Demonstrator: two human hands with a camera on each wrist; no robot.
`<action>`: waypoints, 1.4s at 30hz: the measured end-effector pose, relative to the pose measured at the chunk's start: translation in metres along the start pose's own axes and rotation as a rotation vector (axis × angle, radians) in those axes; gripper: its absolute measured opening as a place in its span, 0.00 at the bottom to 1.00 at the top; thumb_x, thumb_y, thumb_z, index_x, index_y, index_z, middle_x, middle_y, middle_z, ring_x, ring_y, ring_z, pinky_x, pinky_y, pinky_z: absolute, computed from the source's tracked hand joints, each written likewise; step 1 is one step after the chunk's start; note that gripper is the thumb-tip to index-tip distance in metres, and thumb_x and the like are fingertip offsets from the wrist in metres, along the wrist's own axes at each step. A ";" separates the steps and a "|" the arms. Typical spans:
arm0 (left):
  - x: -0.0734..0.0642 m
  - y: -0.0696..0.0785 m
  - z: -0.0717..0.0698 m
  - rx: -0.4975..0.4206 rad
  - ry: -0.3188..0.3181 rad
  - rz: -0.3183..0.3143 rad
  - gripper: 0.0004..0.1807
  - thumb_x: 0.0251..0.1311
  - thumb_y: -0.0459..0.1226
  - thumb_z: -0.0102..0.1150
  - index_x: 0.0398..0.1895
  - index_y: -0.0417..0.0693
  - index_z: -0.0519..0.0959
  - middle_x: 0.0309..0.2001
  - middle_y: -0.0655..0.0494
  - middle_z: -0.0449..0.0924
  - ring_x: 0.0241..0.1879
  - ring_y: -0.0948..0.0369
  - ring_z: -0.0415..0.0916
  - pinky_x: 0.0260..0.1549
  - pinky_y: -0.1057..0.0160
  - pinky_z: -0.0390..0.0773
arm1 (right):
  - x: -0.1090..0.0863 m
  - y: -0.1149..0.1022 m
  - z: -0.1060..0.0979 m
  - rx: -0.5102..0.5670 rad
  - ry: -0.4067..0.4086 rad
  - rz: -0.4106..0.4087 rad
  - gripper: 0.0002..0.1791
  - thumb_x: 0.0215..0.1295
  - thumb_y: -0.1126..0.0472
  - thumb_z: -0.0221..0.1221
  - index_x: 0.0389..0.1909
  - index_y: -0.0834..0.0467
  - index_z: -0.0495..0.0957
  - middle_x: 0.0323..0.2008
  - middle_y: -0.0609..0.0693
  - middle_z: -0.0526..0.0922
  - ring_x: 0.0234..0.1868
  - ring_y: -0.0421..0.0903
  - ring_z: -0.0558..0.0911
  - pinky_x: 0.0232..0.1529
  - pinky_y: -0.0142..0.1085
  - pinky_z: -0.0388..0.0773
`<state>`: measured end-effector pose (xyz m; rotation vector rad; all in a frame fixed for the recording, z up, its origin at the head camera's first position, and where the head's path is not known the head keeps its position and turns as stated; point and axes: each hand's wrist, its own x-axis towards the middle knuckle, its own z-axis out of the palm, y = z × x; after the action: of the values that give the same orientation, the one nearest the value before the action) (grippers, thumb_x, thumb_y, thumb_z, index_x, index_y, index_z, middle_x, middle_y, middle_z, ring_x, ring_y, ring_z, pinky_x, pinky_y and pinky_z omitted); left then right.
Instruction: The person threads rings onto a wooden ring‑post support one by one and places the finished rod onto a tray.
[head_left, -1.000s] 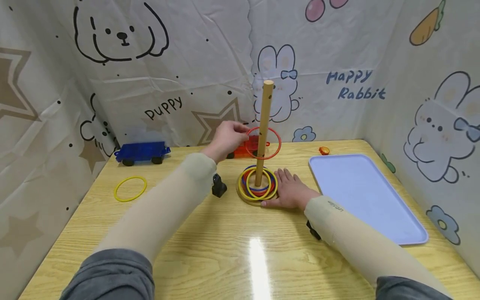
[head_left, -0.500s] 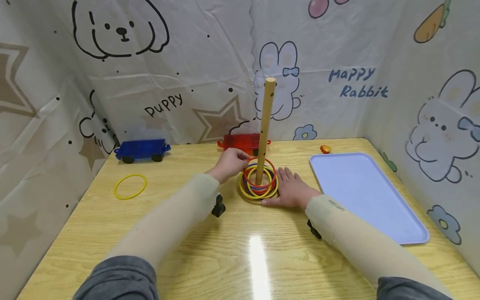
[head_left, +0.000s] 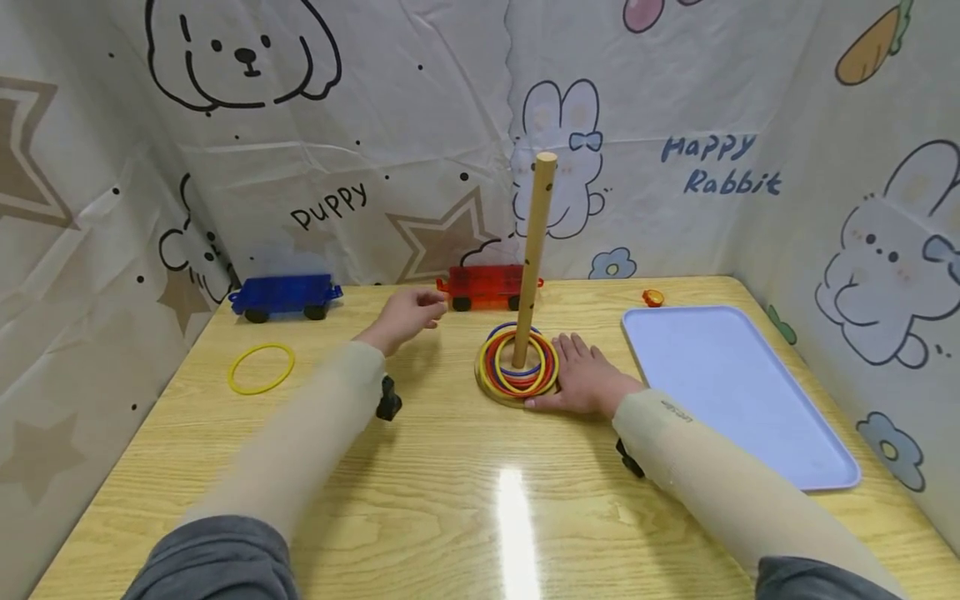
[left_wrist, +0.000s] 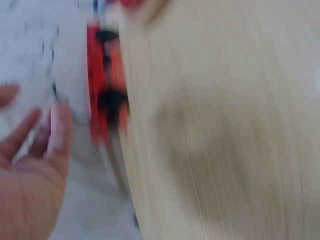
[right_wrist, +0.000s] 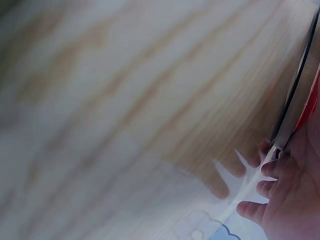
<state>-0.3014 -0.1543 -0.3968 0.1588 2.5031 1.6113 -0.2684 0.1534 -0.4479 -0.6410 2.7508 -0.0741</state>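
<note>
A wooden post [head_left: 536, 250] stands upright on a round base [head_left: 501, 401]. Red, yellow and blue rings lie stacked around its foot, a red ring [head_left: 553, 363] among the upper ones. My right hand [head_left: 587, 382] rests against the base's right edge with fingers spread; the right wrist view shows its straight fingers [right_wrist: 250, 211]. Left of the post, my left hand [head_left: 407, 318] hovers over the table, fingers loosely bent and holding nothing. In the left wrist view that hand [left_wrist: 35, 175] is blurred beside a red toy wagon [left_wrist: 95, 85]. One yellow ring [head_left: 292, 362] lies apart on the table's left.
At the table's back edge stand a blue toy wagon [head_left: 287, 297] and a red one directly behind the post. A lilac tray [head_left: 738, 392] occupies the right side, with a small orange object [head_left: 653, 297] behind it. Printed cloth walls [head_left: 420, 108] enclose the table.
My left hand lowered a red ring along the post, let it go onto the pile and moved away leftward. The right hand has stayed at the base.
</note>
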 end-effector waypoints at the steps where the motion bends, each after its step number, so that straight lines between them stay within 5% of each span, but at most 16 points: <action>1: -0.001 -0.005 -0.012 -0.028 -0.005 0.003 0.23 0.77 0.33 0.52 0.68 0.27 0.70 0.64 0.32 0.73 0.63 0.39 0.73 0.62 0.48 0.76 | -0.001 0.000 0.000 0.002 -0.003 0.000 0.70 0.61 0.19 0.53 0.80 0.73 0.42 0.79 0.71 0.44 0.80 0.68 0.43 0.76 0.62 0.48; 7: -0.022 -0.033 -0.083 -0.119 0.029 -0.025 0.29 0.79 0.34 0.51 0.78 0.34 0.60 0.70 0.32 0.65 0.67 0.42 0.67 0.66 0.50 0.73 | -0.003 0.000 0.001 0.002 -0.003 0.009 0.70 0.61 0.19 0.53 0.80 0.73 0.42 0.79 0.71 0.45 0.80 0.68 0.44 0.76 0.62 0.49; 10: -0.035 -0.049 -0.113 -0.093 0.059 -0.062 0.32 0.79 0.37 0.51 0.80 0.37 0.56 0.71 0.33 0.63 0.66 0.46 0.68 0.63 0.57 0.75 | -0.003 0.002 0.002 -0.001 -0.003 0.010 0.70 0.61 0.19 0.53 0.80 0.73 0.42 0.79 0.71 0.45 0.80 0.68 0.44 0.76 0.62 0.49; 13: -0.046 -0.068 -0.140 -0.063 0.106 -0.106 0.35 0.79 0.39 0.52 0.81 0.37 0.53 0.72 0.33 0.60 0.68 0.42 0.66 0.65 0.53 0.73 | -0.003 0.004 0.004 -0.005 0.001 0.007 0.70 0.62 0.19 0.53 0.80 0.73 0.42 0.79 0.72 0.44 0.80 0.68 0.44 0.76 0.62 0.49; 18: -0.068 -0.101 -0.176 0.006 0.196 -0.161 0.38 0.79 0.43 0.52 0.81 0.33 0.51 0.70 0.31 0.59 0.68 0.39 0.64 0.68 0.44 0.68 | -0.002 0.005 0.006 0.006 0.007 0.004 0.70 0.61 0.19 0.53 0.80 0.73 0.41 0.79 0.72 0.44 0.80 0.68 0.44 0.76 0.62 0.48; 22: -0.089 -0.121 -0.197 0.050 0.251 -0.214 0.40 0.77 0.45 0.54 0.80 0.31 0.52 0.64 0.40 0.66 0.54 0.57 0.76 0.62 0.54 0.76 | -0.001 0.004 0.005 0.017 0.003 -0.001 0.71 0.61 0.18 0.52 0.80 0.72 0.41 0.79 0.71 0.43 0.80 0.67 0.43 0.76 0.62 0.47; 26: -0.102 -0.138 -0.211 0.064 0.293 -0.249 0.39 0.77 0.45 0.54 0.78 0.29 0.53 0.60 0.45 0.69 0.40 0.75 0.74 0.46 0.69 0.82 | 0.000 0.002 0.003 0.023 0.004 -0.001 0.71 0.60 0.18 0.53 0.80 0.72 0.40 0.80 0.71 0.43 0.80 0.67 0.42 0.77 0.61 0.47; 29: -0.107 -0.149 -0.215 0.092 0.331 -0.291 0.38 0.77 0.45 0.54 0.77 0.27 0.56 0.63 0.36 0.69 0.40 0.71 0.75 0.38 0.73 0.81 | 0.001 0.002 0.004 0.020 0.001 0.003 0.71 0.60 0.18 0.53 0.80 0.72 0.40 0.80 0.71 0.42 0.80 0.66 0.42 0.77 0.61 0.47; 32: -0.108 -0.161 -0.213 0.121 0.378 -0.357 0.36 0.76 0.44 0.54 0.76 0.27 0.58 0.69 0.28 0.65 0.49 0.54 0.79 0.49 0.61 0.83 | 0.003 0.002 0.005 0.019 -0.002 0.002 0.71 0.60 0.18 0.53 0.80 0.72 0.40 0.80 0.70 0.42 0.80 0.67 0.42 0.77 0.61 0.47; 35: -0.107 -0.169 -0.210 0.121 0.408 -0.399 0.35 0.76 0.41 0.55 0.75 0.27 0.59 0.70 0.27 0.63 0.61 0.38 0.71 0.61 0.44 0.76 | 0.004 0.002 0.005 0.017 -0.004 0.006 0.72 0.60 0.18 0.53 0.80 0.72 0.40 0.80 0.70 0.42 0.80 0.66 0.42 0.77 0.61 0.47; 38: -0.105 -0.171 -0.207 0.178 0.411 -0.408 0.32 0.74 0.38 0.56 0.73 0.26 0.62 0.66 0.26 0.66 0.61 0.35 0.69 0.62 0.38 0.71 | 0.003 0.002 0.005 0.013 -0.004 0.007 0.71 0.60 0.18 0.53 0.80 0.72 0.40 0.80 0.70 0.42 0.80 0.66 0.42 0.77 0.60 0.47; 42: -0.103 -0.167 -0.207 0.399 0.381 -0.370 0.27 0.68 0.36 0.61 0.62 0.24 0.70 0.56 0.26 0.74 0.53 0.34 0.72 0.56 0.37 0.73 | 0.002 0.003 0.004 -0.001 -0.002 0.005 0.71 0.60 0.18 0.52 0.80 0.72 0.40 0.80 0.70 0.42 0.80 0.66 0.42 0.77 0.60 0.47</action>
<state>-0.2406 -0.4265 -0.4571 -0.5847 2.8825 1.0664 -0.2699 0.1549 -0.4527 -0.6342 2.7508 -0.0713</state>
